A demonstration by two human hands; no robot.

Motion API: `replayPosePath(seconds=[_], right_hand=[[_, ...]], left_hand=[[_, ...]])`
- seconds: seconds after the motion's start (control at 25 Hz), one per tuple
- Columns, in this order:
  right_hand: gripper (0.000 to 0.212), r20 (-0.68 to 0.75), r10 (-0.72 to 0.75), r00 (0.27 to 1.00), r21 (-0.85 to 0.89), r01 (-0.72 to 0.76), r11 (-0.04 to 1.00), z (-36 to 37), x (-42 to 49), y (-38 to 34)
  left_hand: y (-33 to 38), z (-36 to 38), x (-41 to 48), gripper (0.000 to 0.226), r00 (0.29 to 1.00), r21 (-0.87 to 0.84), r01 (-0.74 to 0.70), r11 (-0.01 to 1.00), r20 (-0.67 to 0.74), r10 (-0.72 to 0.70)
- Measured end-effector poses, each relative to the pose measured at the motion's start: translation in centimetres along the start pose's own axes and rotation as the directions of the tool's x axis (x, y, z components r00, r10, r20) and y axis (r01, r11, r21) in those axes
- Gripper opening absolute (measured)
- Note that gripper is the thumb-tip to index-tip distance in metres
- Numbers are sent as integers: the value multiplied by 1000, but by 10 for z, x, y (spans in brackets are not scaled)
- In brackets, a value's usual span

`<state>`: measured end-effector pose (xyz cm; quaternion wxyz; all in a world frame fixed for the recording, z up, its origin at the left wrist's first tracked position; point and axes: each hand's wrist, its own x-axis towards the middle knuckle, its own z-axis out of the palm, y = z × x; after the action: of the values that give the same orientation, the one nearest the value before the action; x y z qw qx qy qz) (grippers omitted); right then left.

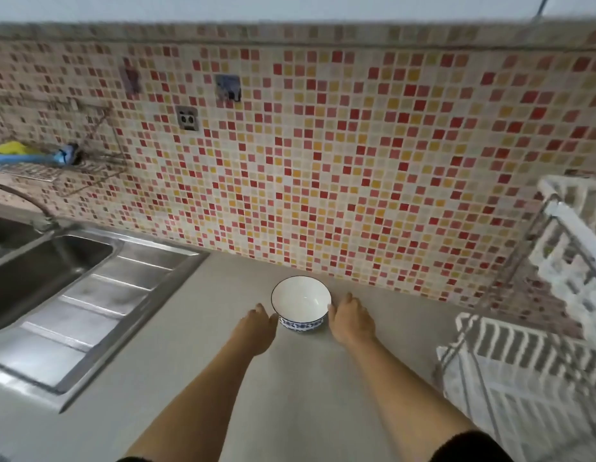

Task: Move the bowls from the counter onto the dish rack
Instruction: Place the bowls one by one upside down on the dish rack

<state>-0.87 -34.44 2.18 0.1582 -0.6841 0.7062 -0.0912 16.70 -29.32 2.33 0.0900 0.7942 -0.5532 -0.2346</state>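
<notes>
Both hands, left (258,328) and right (351,320), flank the bowl (301,303) near the worktop's (223,395) back edge, fingers apart; glazed, slippery, breakable, so cup its sides.

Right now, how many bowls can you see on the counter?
1. The white bowl stands on the counter near the tiled wall, between the left hand and right hand. None visible elsewhere.

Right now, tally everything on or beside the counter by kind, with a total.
Bowls: 1, white with a blue band, between the left hand and right hand
Dish racks: 1
Sinks: 1
Hands: 2
Total: 5
</notes>
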Motion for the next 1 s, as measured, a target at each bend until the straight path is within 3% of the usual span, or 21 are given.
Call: replayPosePath(seconds=[0.28, 0.52, 0.72, 1.0], right_hand=[[54, 81, 83, 993, 80, -89, 993, 64, 76, 9], [40, 131, 90, 987, 85, -102, 991, 84, 92, 9], [35, 110, 113, 987, 134, -128, 983, 89, 67, 17], [33, 115, 112, 987, 137, -127, 982, 83, -39, 45]], left_hand=[[9, 46, 78, 59, 994, -170, 107, 980, 26, -104], [12, 63, 99, 61, 989, -193, 150, 970, 29, -148], [11, 66, 73, 65, 989, -167, 145, 975, 64, -136], [-9, 89, -29, 63, 982, -248, 177, 952, 108, -155]])
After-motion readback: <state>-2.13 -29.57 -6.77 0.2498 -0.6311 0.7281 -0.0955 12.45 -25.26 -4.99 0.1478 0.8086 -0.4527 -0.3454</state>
